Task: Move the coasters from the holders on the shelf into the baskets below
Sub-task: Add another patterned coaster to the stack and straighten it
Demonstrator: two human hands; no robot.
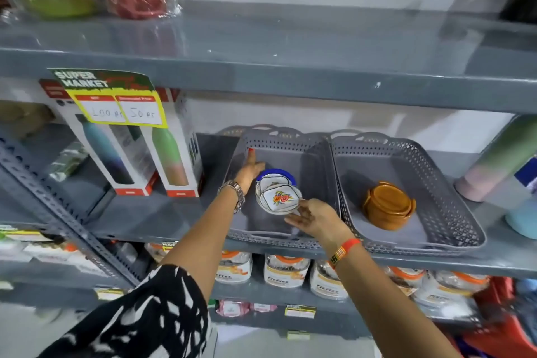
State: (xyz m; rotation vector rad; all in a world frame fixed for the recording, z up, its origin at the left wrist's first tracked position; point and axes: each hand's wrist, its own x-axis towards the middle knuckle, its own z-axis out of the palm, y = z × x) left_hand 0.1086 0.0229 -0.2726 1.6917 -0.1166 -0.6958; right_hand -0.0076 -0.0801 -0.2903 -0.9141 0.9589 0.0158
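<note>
Two grey perforated baskets stand side by side on the middle shelf. In the left basket (308,154) sits a white holder with a blue rim and flower-printed white coasters (277,195). My left hand (250,170) rests against the far left side of that holder, forefinger pointing up. My right hand (315,218) touches the holder's near right edge with its fingertips. The right basket (453,212) holds a round brown wooden coaster set (388,205) in its holder.
Boxed bottles (151,151) under a price tag (116,99) stand left of the baskets. Pastel bottles (505,163) stand at the right. The upper shelf (290,46) carries wrapped red and green items at its left. Jars (286,270) line the shelf below.
</note>
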